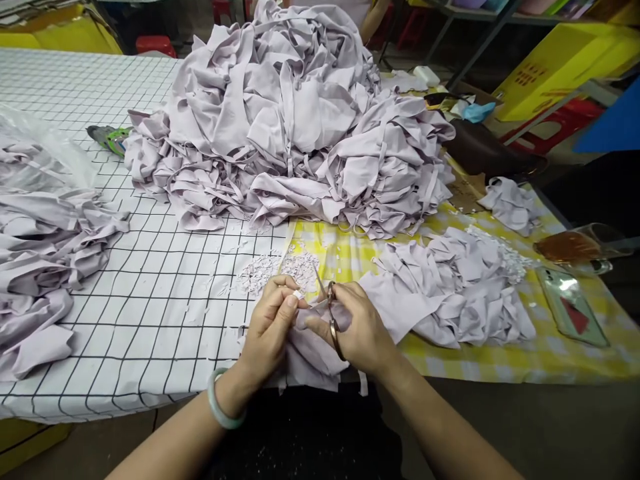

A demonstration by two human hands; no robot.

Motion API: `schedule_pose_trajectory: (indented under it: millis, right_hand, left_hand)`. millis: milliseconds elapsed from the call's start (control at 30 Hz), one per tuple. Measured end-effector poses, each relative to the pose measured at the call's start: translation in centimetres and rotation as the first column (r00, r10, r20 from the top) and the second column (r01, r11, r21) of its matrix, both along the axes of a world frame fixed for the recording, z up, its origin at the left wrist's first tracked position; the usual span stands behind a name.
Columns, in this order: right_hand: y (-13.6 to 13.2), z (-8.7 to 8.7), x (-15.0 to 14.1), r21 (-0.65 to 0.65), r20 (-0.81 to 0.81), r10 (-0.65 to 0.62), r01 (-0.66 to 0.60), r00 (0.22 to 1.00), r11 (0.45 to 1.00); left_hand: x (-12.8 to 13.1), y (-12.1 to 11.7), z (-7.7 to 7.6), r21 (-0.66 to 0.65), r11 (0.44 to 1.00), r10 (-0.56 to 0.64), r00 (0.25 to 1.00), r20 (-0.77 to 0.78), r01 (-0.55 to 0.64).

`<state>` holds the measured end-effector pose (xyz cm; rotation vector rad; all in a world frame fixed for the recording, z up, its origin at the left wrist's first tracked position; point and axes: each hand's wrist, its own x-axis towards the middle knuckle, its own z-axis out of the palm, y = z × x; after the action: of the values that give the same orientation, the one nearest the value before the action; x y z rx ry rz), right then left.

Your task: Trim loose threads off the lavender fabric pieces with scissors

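Between my hands hangs a pale lilac fabric piece (315, 353), draped over the table's front edge. My left hand (273, 320) pinches the fabric's end, where a small white bit shows at the thumb tip. In my right hand (363, 327) are small scissors (333, 327), their rings around the fingers and the blades pointing up and away. Fingers of this hand also touch the cloth. Just beyond both hands lies a heap of tiny fabric clippings (270, 270). To the right is a smaller pile of lilac pieces (450, 287).
A large mound of lilac fabric (300, 120) fills the table's back. More lilac pieces (45, 247) lie at left under clear plastic. At right are a phone (573, 307) and a glass of brown drink (575, 245). A person sits behind the mound.
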<state>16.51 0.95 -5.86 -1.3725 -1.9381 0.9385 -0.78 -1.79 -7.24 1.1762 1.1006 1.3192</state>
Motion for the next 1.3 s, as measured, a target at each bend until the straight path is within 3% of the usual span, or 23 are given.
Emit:
schedule_pose_trajectory:
  millis: [67, 200, 667, 1000, 1300]
  right_hand:
    - [0.6, 0.4, 0.2, 0.074, 0.127, 0.059, -0.069, 0.990, 0.995]
    - [1.4, 0.7, 0.2, 0.025, 0.241, 0.106, -0.115, 0.965, 0.993]
    - [2.6, 0.5, 0.4, -0.079, 0.311, 0.159, -0.141, 0.937, 0.987]
    - [2.6, 0.5, 0.2, -0.059, 0.325, 0.163, -0.152, 0.931, 0.987]
    - [2.6, -0.2, 0.6, -0.007, 0.323, 0.162, -0.169, 0.932, 0.986]
  left_hand:
    - [-0.1, 0.2, -0.2, 0.091, 0.996, 0.023, 0.994, -0.102, -0.014]
    - [-0.2, 0.6, -0.5, 0.157, 0.988, 0.044, 0.978, -0.203, -0.012]
    - [-0.2, 1.3, -0.9, 0.179, 0.984, 0.048, 0.966, -0.254, -0.001]
    - [0.0, 1.5, -0.9, 0.242, 0.970, 0.046, 0.951, -0.306, 0.031]
    - [0.3, 1.4, -0.8, 0.198, 0.980, 0.047, 0.947, -0.317, 0.018]
